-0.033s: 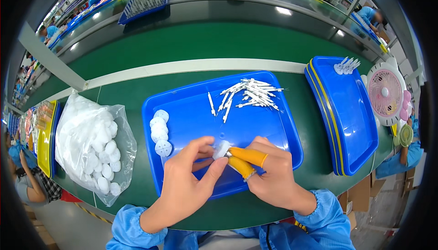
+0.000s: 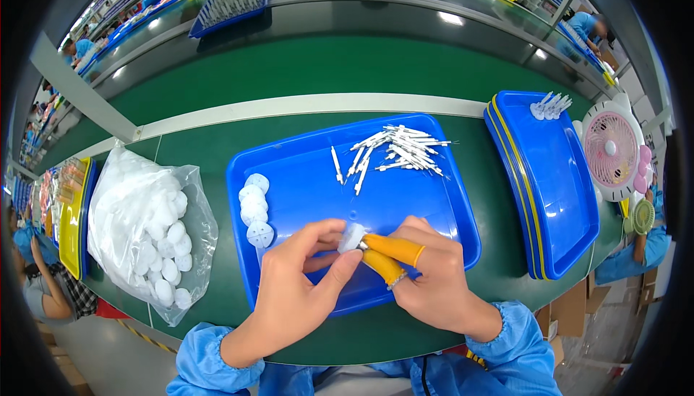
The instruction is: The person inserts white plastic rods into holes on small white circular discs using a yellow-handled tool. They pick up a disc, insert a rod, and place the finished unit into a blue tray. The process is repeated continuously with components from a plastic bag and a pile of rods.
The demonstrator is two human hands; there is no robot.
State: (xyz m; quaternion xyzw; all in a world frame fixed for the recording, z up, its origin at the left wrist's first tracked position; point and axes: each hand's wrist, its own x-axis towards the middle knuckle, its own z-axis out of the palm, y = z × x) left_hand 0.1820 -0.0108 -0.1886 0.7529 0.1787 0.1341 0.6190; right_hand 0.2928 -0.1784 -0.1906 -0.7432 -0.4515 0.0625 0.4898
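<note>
The small white disc could slip and drop into the blue tray if either pinch loosens, since both hands meet on so little of it. The left hand closes thumb and forefinger on the disc's near edge; the right hand, two fingers capped in orange cots, nips its other side. It hangs just above the tray, near a row of white discs and a heap of white pins.

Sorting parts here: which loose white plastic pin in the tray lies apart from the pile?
The lone white plastic pin left of the heaped pins on the blue tray.
</note>
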